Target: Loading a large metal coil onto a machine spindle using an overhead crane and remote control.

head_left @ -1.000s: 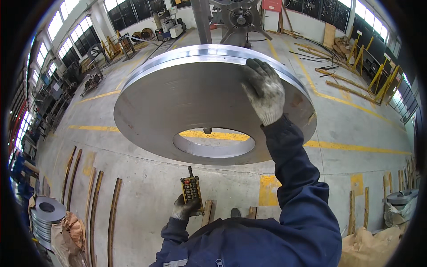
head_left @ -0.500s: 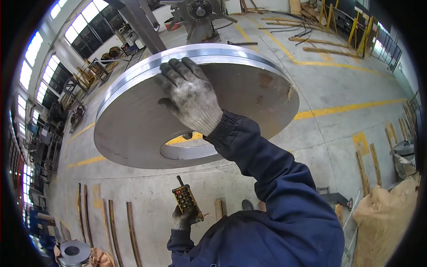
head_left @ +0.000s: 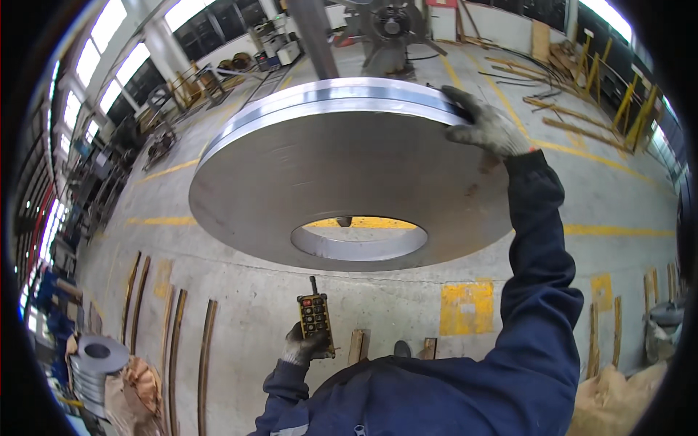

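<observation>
A large steel coil (head_left: pixel 327 163) with a round hole through its middle is tilted in front of me, above the floor. Its shiny banded rim curves along the far side. Gloved fingers of my right hand (head_left: pixel 487 125) lie over that rim at the upper right, with the thumb against the flat face. Lower down, my left hand (head_left: pixel 304 343), also gloved, holds a yellow-and-black handheld remote control (head_left: pixel 315 318) with a short antenna pointing up. The left fingers are partly hidden behind the remote.
A grey steel beam (head_left: pixel 311 36) rises behind the coil. Wooden battens (head_left: pixel 206 356) lie on the floor at left, beside a smaller metal coil (head_left: pixel 102 354) and brown wrapping paper (head_left: pixel 134 392). A machine (head_left: pixel 392 29) stands at the back. Yellow lines (head_left: pixel 618 230) mark the floor.
My right hand has moved from the upper middle of the coil to the right end of its rim. The coil and background have shifted rightward in view. My left hand still holds the remote.
</observation>
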Demonstrator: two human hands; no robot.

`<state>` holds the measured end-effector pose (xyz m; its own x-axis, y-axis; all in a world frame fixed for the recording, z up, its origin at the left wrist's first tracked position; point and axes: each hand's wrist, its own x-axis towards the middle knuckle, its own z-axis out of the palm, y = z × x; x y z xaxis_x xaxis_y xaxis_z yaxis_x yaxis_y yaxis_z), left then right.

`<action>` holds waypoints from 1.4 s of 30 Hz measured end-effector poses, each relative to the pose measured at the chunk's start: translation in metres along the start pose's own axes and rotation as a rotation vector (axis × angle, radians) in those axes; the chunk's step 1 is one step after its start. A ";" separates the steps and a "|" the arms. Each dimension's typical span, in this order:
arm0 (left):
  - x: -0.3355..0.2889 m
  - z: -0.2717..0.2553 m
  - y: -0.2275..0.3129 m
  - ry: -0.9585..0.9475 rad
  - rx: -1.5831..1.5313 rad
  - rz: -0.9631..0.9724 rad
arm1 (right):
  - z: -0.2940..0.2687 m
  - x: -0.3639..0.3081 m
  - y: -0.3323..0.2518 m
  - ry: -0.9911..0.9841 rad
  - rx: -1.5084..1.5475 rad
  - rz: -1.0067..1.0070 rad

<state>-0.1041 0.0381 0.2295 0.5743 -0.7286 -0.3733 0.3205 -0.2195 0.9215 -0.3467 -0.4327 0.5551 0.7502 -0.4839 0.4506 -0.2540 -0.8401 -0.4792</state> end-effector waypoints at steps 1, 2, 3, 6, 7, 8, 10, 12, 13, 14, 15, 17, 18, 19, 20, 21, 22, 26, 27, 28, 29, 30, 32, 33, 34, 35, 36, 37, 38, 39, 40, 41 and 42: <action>0.003 -0.002 -0.006 -0.008 -0.009 -0.010 | 0.005 -0.002 0.002 0.043 0.017 0.005; -0.002 -0.005 -0.008 0.010 -0.033 -0.005 | 0.010 -0.004 -0.002 0.051 0.004 0.006; 0.000 -0.005 -0.010 -0.005 -0.033 -0.001 | 0.008 -0.006 -0.010 0.064 -0.022 0.009; -0.001 0.001 -0.007 -0.053 -0.031 0.001 | 0.009 -0.008 -0.014 0.128 -0.022 0.033; -0.005 0.003 -0.003 -0.053 -0.050 0.009 | 0.011 -0.008 -0.012 0.152 -0.008 0.046; -0.010 0.005 -0.001 -0.053 -0.071 0.020 | 0.012 -0.007 -0.007 0.175 -0.022 -0.035; -0.013 0.003 0.003 -0.069 -0.095 -0.017 | 0.009 -0.010 -0.017 0.171 -0.031 -0.017; -0.008 -0.020 -0.020 -0.087 -0.095 0.009 | 0.024 -0.019 -0.029 0.185 -0.006 0.014; -0.008 -0.039 -0.036 -0.095 -0.090 0.017 | 0.042 -0.027 -0.032 0.188 0.004 0.038; -0.011 -0.031 -0.030 -0.093 -0.141 0.027 | 0.034 -0.021 -0.030 0.190 0.004 0.047; -0.011 -0.024 -0.025 -0.093 -0.156 0.033 | 0.026 -0.014 -0.031 0.192 0.004 0.055; -0.010 -0.015 -0.019 -0.099 -0.175 0.042 | 0.013 -0.006 -0.030 0.201 -0.021 0.055; -0.015 -0.038 -0.029 -0.103 -0.152 0.029 | 0.035 -0.018 -0.029 0.203 -0.021 0.055; -0.022 -0.062 -0.037 -0.107 -0.130 0.016 | 0.056 -0.030 -0.027 0.204 -0.021 0.055; -0.025 -0.065 -0.038 -0.110 -0.131 0.017 | 0.053 -0.026 -0.025 0.168 -0.018 0.063; -0.026 -0.070 -0.040 -0.106 -0.142 0.019 | 0.051 -0.023 -0.022 0.156 -0.020 0.046; -0.027 -0.074 -0.044 -0.103 -0.153 0.021 | 0.049 -0.020 -0.018 0.144 -0.023 0.029; -0.035 -0.084 -0.033 -0.080 -0.132 -0.012 | 0.046 -0.018 -0.012 0.120 0.016 0.075; -0.035 -0.088 -0.034 -0.091 -0.127 -0.021 | 0.043 -0.019 -0.011 0.116 0.024 0.094; -0.034 -0.093 -0.035 -0.102 -0.122 -0.030 | 0.043 -0.018 -0.004 0.128 0.076 0.107; -0.032 -0.098 -0.036 -0.116 -0.112 -0.039 | 0.039 -0.019 0.003 0.133 0.032 0.102; -0.031 -0.101 -0.036 -0.118 -0.110 -0.038 | 0.035 -0.017 0.008 0.132 -0.016 0.097; -0.030 -0.109 -0.037 -0.118 -0.106 -0.034 | 0.040 -0.022 -0.009 0.135 0.029 0.174; -0.031 -0.113 -0.036 -0.118 -0.103 -0.046 | 0.042 -0.022 -0.011 0.126 0.035 0.168; -0.032 -0.118 -0.034 -0.118 -0.099 -0.057 | 0.043 -0.022 -0.008 0.118 0.042 0.163; -0.031 -0.119 -0.032 -0.128 -0.101 -0.063 | 0.036 -0.022 -0.008 0.113 0.037 0.155; -0.029 -0.120 -0.033 -0.148 -0.102 -0.059 | 0.033 -0.020 -0.006 0.123 0.010 0.088; -0.025 -0.122 -0.035 -0.169 -0.104 -0.055 | 0.030 -0.021 -0.004 0.129 0.007 0.084; -0.020 -0.125 -0.038 -0.183 -0.103 -0.051 | 0.031 -0.019 -0.006 0.133 0.012 0.078; -0.014 -0.142 -0.057 -0.191 -0.096 -0.061 | 0.049 -0.028 -0.010 0.139 0.021 0.079; -0.006 -0.160 -0.078 -0.200 -0.088 -0.071 | 0.067 -0.036 -0.015 0.135 0.018 0.093; 0.000 -0.161 -0.079 -0.211 -0.086 -0.073 | 0.066 -0.036 -0.018 0.134 0.009 0.099; 0.004 -0.161 -0.081 -0.213 -0.069 -0.073 | 0.065 -0.036 -0.019 0.132 -0.001 0.105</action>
<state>-0.0063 0.1574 0.1359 0.3783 -0.8342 -0.4013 0.4102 -0.2375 0.8805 -0.3293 -0.3834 0.4993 0.6328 -0.5973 0.4928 -0.3276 -0.7832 -0.5285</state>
